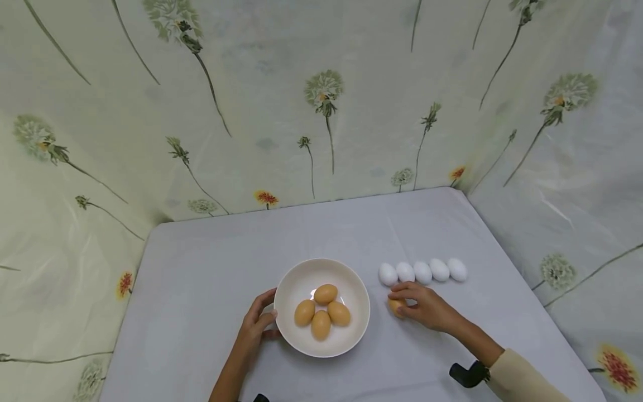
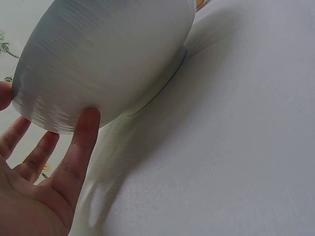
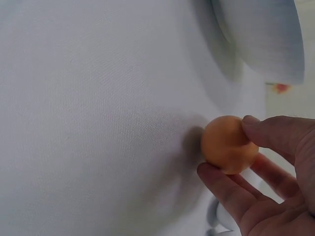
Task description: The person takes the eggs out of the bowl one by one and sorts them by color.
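Note:
A white bowl stands on the table with several brown eggs in it. At its left side my left hand holds the bowl, fingertips spread against the outer wall and at the rim; in the left wrist view, fingers touch the bowl's wall from below. To the right of the bowl my right hand pinches another brown egg between thumb and fingers. That egg shows plainly in the right wrist view, close to the cloth; whether it touches the cloth, I cannot tell.
Several white eggs lie in a row just beyond my right hand. A pale cloth covers the table. Flower-patterned sheeting hangs behind and along both sides. A dark wrist mount sits by the right sleeve.

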A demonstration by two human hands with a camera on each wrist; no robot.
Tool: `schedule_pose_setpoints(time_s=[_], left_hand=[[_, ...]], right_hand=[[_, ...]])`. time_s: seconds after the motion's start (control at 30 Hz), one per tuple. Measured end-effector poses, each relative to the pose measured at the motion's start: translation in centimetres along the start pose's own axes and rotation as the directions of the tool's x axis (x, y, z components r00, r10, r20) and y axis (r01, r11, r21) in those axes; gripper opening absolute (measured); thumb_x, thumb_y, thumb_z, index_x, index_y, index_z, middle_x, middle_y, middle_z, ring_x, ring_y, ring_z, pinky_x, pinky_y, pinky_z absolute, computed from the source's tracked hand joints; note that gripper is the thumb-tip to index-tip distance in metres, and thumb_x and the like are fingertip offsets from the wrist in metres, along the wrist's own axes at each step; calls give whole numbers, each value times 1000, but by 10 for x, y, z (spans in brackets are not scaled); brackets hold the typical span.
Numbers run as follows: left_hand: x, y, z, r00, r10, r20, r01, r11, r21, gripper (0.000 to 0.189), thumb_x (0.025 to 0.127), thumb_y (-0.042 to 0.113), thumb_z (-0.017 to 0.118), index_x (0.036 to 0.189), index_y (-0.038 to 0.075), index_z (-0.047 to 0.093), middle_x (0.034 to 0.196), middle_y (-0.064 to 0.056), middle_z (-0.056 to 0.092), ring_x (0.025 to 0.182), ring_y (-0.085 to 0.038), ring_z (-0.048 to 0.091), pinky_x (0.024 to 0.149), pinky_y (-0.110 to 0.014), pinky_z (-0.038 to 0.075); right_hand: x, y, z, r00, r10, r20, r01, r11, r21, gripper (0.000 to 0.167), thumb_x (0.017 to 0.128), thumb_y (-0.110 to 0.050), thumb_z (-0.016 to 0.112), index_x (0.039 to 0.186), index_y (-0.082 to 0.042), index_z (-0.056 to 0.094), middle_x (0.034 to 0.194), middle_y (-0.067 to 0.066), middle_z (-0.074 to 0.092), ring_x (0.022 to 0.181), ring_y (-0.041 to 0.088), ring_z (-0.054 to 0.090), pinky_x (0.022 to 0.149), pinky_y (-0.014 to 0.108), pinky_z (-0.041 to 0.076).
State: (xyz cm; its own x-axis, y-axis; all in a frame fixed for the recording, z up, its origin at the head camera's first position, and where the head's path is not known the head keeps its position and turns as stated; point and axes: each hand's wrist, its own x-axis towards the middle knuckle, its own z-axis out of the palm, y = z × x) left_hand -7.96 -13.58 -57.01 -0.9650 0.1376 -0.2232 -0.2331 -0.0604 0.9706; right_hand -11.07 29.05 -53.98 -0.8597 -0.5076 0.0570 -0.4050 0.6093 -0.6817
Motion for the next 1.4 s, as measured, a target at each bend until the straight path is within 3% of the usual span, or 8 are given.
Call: schedule_pose_setpoints(time_s=[0.3, 0.87, 1.17, 1.4], left_hand=[[1, -2, 0, 1000, -9, -12, 9, 1000, 14, 47, 97, 22, 57, 143, 23, 49, 149, -11, 46, 113, -28, 61, 75, -40, 60], [0, 0, 1, 1000, -14, -10, 15, 1000, 14, 47, 97, 21, 56, 143, 23, 49, 150, -11, 45, 111, -27, 62, 76, -40, 60], [1, 0, 1, 1000, -11, -8, 11, 1000, 11, 47, 97, 21, 56, 143, 23, 49, 150, -11, 46, 111, -28, 62, 75, -41, 60], [0, -1, 0, 1000, -10, -14, 10, 1000, 21, 47, 97, 22, 56, 143, 24, 49, 149, -11, 47, 114, -29, 60, 75, -41, 60]], right_hand=[[4, 0, 0, 999, 34, 36, -35, 998, 43, 34, 88, -9, 74, 120, 2, 70, 128, 24, 61, 115, 40, 61, 83, 33, 60], [-1, -2, -6, 997, 62, 51, -61, 998, -16, 38, 88, -11, 74, 124, 0, 67, 132, 24, 60, 120, 43, 57, 78, 29, 60], [-3, -9, -20, 993, 119, 21, -118, 992, -32, 43, 86, -3, 74, 127, -1, 62, 127, 17, 63, 116, 41, 63, 85, 41, 59], [1, -17, -34, 994, 107, -24, -108, 993, -49, 42, 85, 0, 74, 126, 0, 62, 120, 18, 65, 111, 40, 65, 83, 44, 59]])
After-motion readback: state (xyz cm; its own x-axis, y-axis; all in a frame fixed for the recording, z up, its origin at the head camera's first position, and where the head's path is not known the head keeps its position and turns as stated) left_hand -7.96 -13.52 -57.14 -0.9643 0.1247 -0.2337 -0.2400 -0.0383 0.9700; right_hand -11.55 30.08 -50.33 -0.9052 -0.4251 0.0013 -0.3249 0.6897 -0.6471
